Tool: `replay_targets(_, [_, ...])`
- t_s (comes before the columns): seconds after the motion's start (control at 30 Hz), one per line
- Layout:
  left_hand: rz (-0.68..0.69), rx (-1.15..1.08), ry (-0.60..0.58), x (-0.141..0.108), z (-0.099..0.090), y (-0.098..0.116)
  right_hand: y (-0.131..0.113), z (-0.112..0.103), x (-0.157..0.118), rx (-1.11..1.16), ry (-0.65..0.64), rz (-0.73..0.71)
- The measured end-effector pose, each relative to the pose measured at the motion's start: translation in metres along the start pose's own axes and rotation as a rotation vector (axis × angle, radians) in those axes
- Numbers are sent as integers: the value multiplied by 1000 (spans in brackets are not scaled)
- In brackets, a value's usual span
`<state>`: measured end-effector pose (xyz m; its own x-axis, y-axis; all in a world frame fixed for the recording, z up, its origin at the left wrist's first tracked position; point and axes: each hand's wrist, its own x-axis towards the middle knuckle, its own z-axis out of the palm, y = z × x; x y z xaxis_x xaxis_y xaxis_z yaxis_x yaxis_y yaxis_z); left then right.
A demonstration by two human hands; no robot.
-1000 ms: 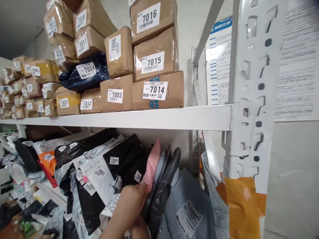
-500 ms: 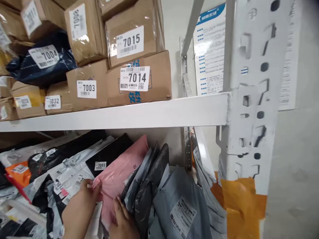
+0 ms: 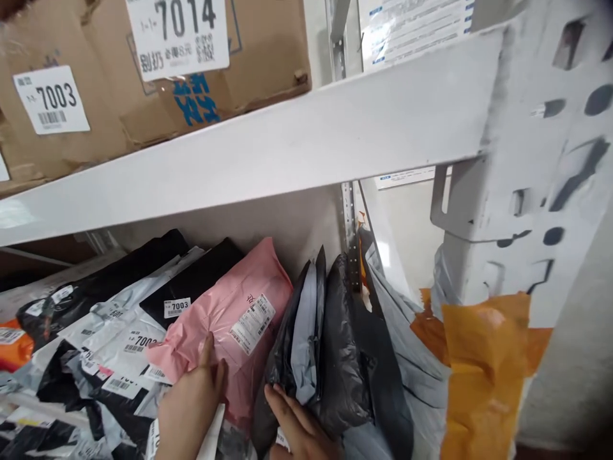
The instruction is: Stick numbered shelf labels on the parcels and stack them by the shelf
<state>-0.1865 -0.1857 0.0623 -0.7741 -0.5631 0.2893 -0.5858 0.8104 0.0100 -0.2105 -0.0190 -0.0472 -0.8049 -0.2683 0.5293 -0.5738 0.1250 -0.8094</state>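
A pink plastic parcel [image 3: 239, 319] with a white label leans among bagged parcels on the lower shelf. My left hand [image 3: 191, 399] rests on its lower left part, fingers apart and pointing up. To the right, my right hand [image 3: 299, 425] touches the lower end of the dark grey parcels [image 3: 342, 358], its fingers extended. A narrow light grey parcel [image 3: 305, 338] stands between dark ones just above my right hand. Left of the pink parcel lie a black parcel [image 3: 196, 281] labelled 7003 and a white one [image 3: 117, 332].
A white shelf beam [image 3: 287, 153] crosses above my hands, with cardboard boxes [image 3: 105, 83] over it. At the right stands a white perforated post [image 3: 522, 211] with orange tape [image 3: 483, 377]. An orange parcel [image 3: 14, 345] is at the far left.
The view has moved closer to the lower shelf. The pink parcel has turned to show its label, and my left hand has let go of its edge. My right hand has shifted onto the dark parcels.
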Motion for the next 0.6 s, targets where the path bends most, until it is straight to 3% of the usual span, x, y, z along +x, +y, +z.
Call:
replay_targets(0.3, [-36, -84, -14, 3, 3, -2, -3, 2, 2, 10, -10, -16])
replay_targets(0.4, [8, -180, -12, 3, 4, -12, -13, -14, 10, 98, -165, -146])
replay_targets(0.47, [60, -371, 18, -6, 5, -21, -20, -26, 13, 245, -301, -277])
replay_targets(0.53, [146, -656, 4, -24, 7, -29, -27, -35, 11, 419, -366, -207])
replay_targets(0.6, [233, -913, -133, -50, 11, -32, -32, -36, 4, 573, -343, 4])
